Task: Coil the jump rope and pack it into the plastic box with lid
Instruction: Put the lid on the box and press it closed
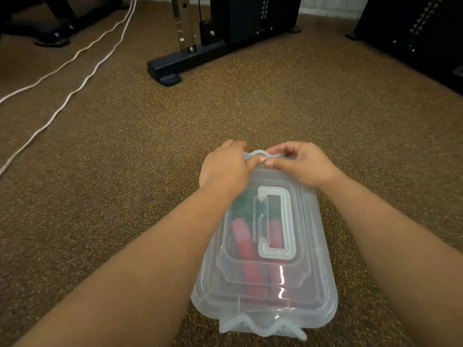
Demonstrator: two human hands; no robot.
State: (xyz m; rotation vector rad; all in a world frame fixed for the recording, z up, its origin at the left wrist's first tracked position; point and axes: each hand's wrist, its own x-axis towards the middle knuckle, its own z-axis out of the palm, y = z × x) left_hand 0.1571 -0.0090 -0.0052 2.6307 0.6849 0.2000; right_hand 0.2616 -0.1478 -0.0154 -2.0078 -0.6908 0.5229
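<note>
Both hands, left hand (226,166) and right hand (298,162), pinched the far latch (258,154) of the lidded plastic box (313,291). Thin, flexible plastic probably needed firm pressing at the clasp. Jump rope (244,242) lay inside.

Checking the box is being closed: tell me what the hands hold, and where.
Both hands, left and right, grip the latch at the far end of the lid, thumbs on top. The near latch is untouched.

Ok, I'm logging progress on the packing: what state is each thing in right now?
Lid: on the box, carry handle folded flat.
Far latch: both hands on it.
Near latch: looks unfastened.
Jump rope: inside, red handles visible.
Left hand: gripping latch.
Right hand: gripping latch.
</note>
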